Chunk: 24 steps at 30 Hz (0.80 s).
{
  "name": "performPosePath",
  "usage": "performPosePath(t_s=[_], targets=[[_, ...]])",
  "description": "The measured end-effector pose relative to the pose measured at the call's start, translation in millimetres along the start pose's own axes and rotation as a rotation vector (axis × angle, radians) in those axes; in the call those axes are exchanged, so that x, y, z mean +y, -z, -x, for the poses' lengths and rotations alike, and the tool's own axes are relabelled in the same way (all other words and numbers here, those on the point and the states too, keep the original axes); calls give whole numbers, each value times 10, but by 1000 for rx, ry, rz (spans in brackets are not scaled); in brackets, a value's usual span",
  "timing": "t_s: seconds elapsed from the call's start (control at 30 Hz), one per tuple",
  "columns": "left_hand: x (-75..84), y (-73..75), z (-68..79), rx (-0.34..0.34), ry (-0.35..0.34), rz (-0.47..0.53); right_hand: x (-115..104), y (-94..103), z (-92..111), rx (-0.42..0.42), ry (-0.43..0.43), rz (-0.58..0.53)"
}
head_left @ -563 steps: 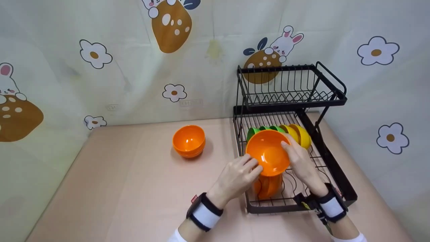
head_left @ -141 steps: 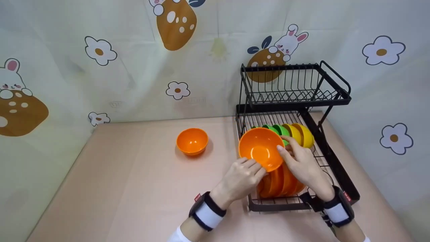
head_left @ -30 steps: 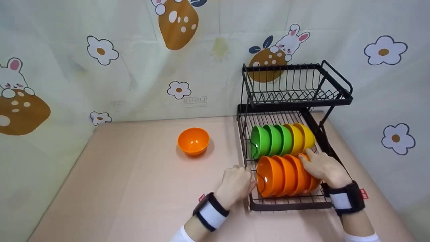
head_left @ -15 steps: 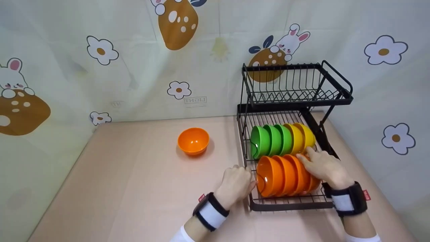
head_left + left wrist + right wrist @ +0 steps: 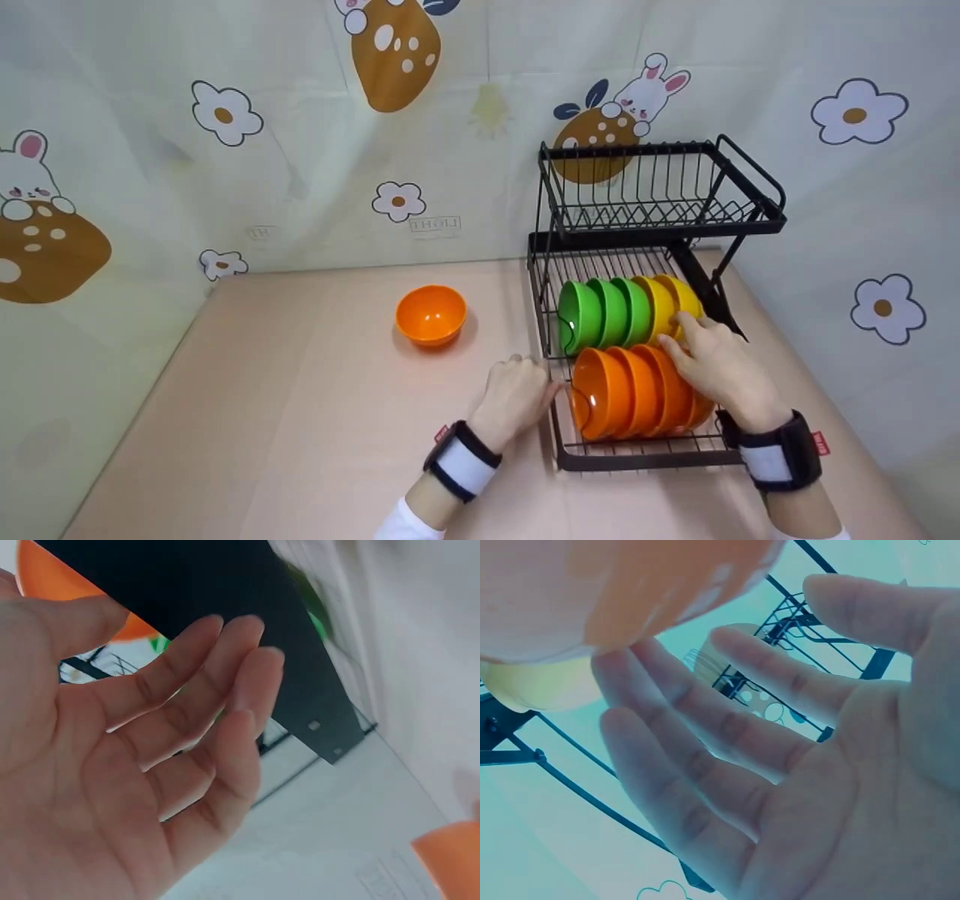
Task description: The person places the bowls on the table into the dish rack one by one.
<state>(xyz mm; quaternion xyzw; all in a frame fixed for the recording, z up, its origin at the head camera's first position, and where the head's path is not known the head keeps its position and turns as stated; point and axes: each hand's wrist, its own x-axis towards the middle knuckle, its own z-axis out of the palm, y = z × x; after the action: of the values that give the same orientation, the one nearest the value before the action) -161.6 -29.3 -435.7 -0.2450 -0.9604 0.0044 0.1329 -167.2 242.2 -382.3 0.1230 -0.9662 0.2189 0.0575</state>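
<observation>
A row of several orange bowls (image 5: 637,390) stands on edge in the front of the black dish rack (image 5: 645,461). My right hand (image 5: 724,367) is over the row's right end, its fingers extended and holding nothing; in the right wrist view a fingertip meets or nearly meets an orange bowl (image 5: 660,585). By the rack's left side is my left hand (image 5: 514,397). Its loosely bent fingers (image 5: 199,690) hold nothing beside the black side rail in the left wrist view. One orange bowl (image 5: 431,315) sits upright on the table, left of the rack.
Behind the orange row, three green bowls (image 5: 581,319) and two yellow bowls (image 5: 679,296) stand on edge in the rack's lower tier. The wire upper tier (image 5: 660,210) rises above them at the back. A patterned curtain (image 5: 300,150) hangs behind the table (image 5: 300,412).
Since the oldest frame, orange bowls have moved from the table stack into the rack. In the last half second, my left hand draws slightly left and my right hand rises slightly off the row.
</observation>
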Motion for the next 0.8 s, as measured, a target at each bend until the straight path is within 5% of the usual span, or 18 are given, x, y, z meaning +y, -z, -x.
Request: performPosePath(t_s=[0.33, 0.57, 0.8], targets=[[-433, -121, -61, 212, 71, -107, -46, -11, 15, 93, 46, 27], [-717, -264, -92, 352, 158, -85, -24, -18, 2, 69, 42, 6], [-969, -407, -64, 363, 214, -53, -29, -30, 11, 75, 46, -1]])
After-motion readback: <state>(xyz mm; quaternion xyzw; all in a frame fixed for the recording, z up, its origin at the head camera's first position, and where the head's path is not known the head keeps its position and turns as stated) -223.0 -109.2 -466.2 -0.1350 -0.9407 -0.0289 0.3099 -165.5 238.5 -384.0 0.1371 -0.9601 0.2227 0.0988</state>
